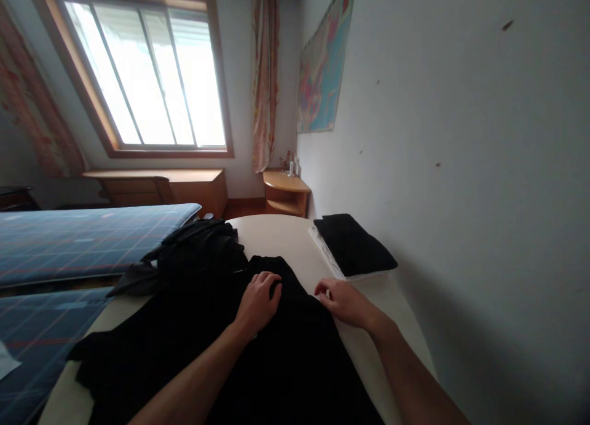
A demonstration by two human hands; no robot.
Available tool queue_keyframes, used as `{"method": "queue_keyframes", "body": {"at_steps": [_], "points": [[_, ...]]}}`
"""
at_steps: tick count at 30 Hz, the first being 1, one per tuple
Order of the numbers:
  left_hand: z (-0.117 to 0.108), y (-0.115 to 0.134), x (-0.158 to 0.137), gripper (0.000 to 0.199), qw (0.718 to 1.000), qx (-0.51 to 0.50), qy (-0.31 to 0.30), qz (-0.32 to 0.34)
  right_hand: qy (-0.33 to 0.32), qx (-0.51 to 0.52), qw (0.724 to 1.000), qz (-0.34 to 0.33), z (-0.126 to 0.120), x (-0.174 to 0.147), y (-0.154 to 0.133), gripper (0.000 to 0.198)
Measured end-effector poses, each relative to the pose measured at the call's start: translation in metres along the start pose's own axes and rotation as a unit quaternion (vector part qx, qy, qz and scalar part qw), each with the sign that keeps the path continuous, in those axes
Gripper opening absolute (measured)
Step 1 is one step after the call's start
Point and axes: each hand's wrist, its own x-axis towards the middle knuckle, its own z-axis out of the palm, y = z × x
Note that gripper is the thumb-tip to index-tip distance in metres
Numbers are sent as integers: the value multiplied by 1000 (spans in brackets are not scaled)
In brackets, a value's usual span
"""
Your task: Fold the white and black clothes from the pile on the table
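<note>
A black garment (295, 357) lies spread over the pale round table, with its narrow end pointing away from me; its exact kind is hard to make out. My left hand (262, 299) rests on top of the cloth, fingers loosely bent and thumb apart from them. At the garment's right edge is my right hand (343, 299), its fingers curled in and closed on the edge of the cloth. Something small and whitish shows by those fingertips. More black cloth spreads out beneath my left forearm.
A crumpled dark clothing pile (198, 247) sits at the table's far left. Folded black cloth (354, 244) lies on a white packet (325, 253) at far right, near the wall (483, 228). Blue checked mattresses (92, 237) stand left of the pale table (271, 228).
</note>
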Motion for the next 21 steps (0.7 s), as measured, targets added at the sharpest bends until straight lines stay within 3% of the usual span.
{"method": "queue_keyframes", "body": {"at_steps": [7,9,14,21], "points": [[12,-13,12,41,999,4,-19,-30,-41,46,994,-87,6,-2,-15,54],[13,-16,25,44,998,19,-38,-47,-51,43,994,-85,6,-2,-16,48],[15,-26,67,45,994,36,-81,-56,-71,67,989,-115,1,-2,-12,11],[26,-29,102,23,992,24,-101,-69,-62,135,987,-62,2,1,0,16]]}}
